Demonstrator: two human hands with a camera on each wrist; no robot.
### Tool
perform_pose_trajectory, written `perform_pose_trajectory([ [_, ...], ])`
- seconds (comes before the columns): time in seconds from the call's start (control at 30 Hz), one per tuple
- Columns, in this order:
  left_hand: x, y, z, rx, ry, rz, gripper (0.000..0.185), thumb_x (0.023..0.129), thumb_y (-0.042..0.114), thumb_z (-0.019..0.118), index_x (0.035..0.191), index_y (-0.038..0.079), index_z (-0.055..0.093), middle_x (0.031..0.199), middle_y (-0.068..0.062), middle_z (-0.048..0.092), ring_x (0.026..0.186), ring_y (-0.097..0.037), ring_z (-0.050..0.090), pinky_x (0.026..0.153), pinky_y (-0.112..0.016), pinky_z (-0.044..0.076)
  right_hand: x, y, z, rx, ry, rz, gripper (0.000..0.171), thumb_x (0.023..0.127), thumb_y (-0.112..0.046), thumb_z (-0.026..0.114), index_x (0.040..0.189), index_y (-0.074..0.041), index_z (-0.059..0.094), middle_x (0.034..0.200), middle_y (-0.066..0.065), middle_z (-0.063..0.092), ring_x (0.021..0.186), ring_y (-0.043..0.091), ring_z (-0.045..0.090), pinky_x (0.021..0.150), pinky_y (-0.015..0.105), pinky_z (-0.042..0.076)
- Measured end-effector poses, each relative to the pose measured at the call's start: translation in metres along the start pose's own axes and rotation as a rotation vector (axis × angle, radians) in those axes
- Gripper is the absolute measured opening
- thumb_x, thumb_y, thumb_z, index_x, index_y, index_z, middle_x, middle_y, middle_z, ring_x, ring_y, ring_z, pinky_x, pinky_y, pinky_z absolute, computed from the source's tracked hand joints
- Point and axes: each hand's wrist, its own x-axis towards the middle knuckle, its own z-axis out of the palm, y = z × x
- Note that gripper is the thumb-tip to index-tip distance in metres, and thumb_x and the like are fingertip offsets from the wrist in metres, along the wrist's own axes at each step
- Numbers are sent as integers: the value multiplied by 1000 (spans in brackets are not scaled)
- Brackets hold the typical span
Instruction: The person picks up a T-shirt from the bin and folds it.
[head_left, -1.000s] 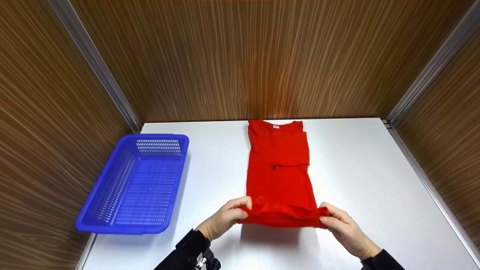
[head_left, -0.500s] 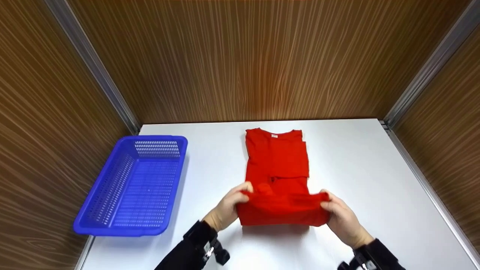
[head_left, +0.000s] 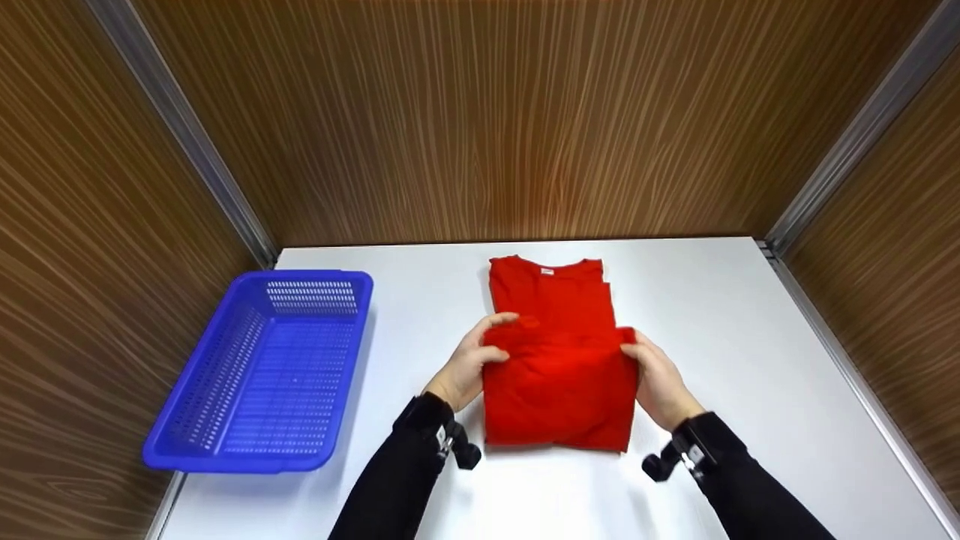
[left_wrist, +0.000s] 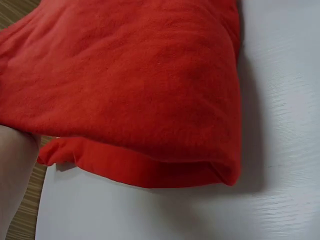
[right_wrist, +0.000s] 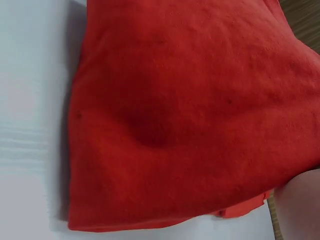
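Note:
A red T-shirt (head_left: 559, 397) lies on the white table, its neckline with a small white label toward the back wall. Its lower part is doubled over toward the neckline. My left hand (head_left: 471, 364) pinches the left end of the turned-up hem between thumb and fingers, and my right hand (head_left: 658, 379) pinches the right end. In the left wrist view the folded shirt (left_wrist: 130, 85) shows a rounded fold with a lower layer under it. The right wrist view has the doubled cloth (right_wrist: 165, 115) stretched toward the hand, whose fingertips are out of sight there.
A blue perforated plastic basket (head_left: 352, 360) stands at the left of the white table (head_left: 750, 337). Wood-grain panels (head_left: 480, 120) with metal corner strips enclose the back and both sides.
Both hands have carried the shirt's hem away from the front edge and up over the body, folding the lower part toward the neckline. The shirt has also slid slightly toward the front.

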Motion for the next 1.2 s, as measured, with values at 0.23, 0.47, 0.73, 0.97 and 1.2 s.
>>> perform_pose_trajectory([
  [0.23,18,6,1,207,129,-6,41,93,-10,56,130,7,60,128,-8,54,106,-20,53,88,-27,46,21,0,-1,-22,88,-3,19,105,-9,45,120,-4,56,104,1,65,98,15,62,86,27,49],
  [0.47,30,19,3,281,152,-3,35,96,-6,58,128,8,64,137,-8,52,118,-22,47,95,-30,41,37,-10,0,-31,155,-35,9,103,-4,48,103,-6,56,92,1,64,87,14,62,77,28,49],
  [0.73,39,14,-10,707,230,32,60,99,4,53,157,10,37,166,-14,27,155,-33,21,123,-47,22,45,-5,-18,-462,376,68,45,103,-13,51,144,2,39,129,21,65,120,28,62,104,37,46],
  [0.97,2,-11,-35,1351,3,303,26,94,5,64,120,7,66,134,-16,56,126,-37,52,108,-46,43,12,17,-35,-1076,198,-117,41,97,-3,56,137,5,53,129,30,64,121,45,61,102,53,49],
  [1.2,-40,-42,-40,1771,-427,460,25,89,36,77,108,22,67,107,3,55,100,-17,53,87,-30,46,-38,47,-30,-1465,-300,-574,34,86,-17,81,116,-7,69,133,19,66,126,43,59,101,59,48],
])
